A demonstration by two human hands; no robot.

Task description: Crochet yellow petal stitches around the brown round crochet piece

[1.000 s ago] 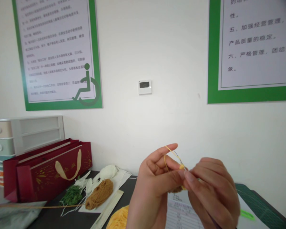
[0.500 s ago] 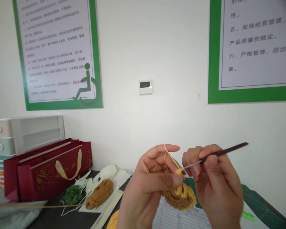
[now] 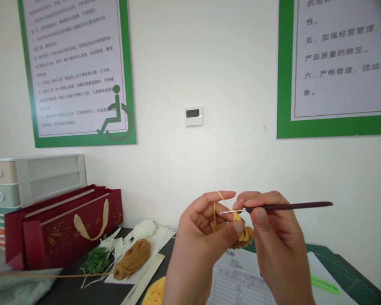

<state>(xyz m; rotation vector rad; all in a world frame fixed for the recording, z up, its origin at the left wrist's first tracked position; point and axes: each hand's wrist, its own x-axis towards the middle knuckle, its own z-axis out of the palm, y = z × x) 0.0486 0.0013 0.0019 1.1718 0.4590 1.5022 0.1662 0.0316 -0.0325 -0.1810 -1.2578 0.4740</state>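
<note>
My left hand (image 3: 203,237) is raised in front of me, with yellow yarn (image 3: 220,197) looped over its outstretched index finger. Its thumb and fingers pinch a small yellow and brown crochet piece (image 3: 243,236). My right hand (image 3: 273,241) is closed on a dark crochet hook (image 3: 285,206), held almost level. The hook's metal tip points left and meets the yarn just above the piece. Both hands touch at the piece, above the table.
A dark table holds a brown yarn skein (image 3: 132,258), white yarn (image 3: 143,229), green strands (image 3: 95,259), a yellow skein (image 3: 154,293), a printed sheet (image 3: 238,284) and a ruler (image 3: 144,279). A red gift bag (image 3: 63,228) and white drawers (image 3: 34,173) stand at the left. A green mat (image 3: 346,271) lies on the right.
The hook has swung from tilted up to nearly level, its tip pushed left to the yarn. The crochet piece has turned behind my fingers, so less of it shows.
</note>
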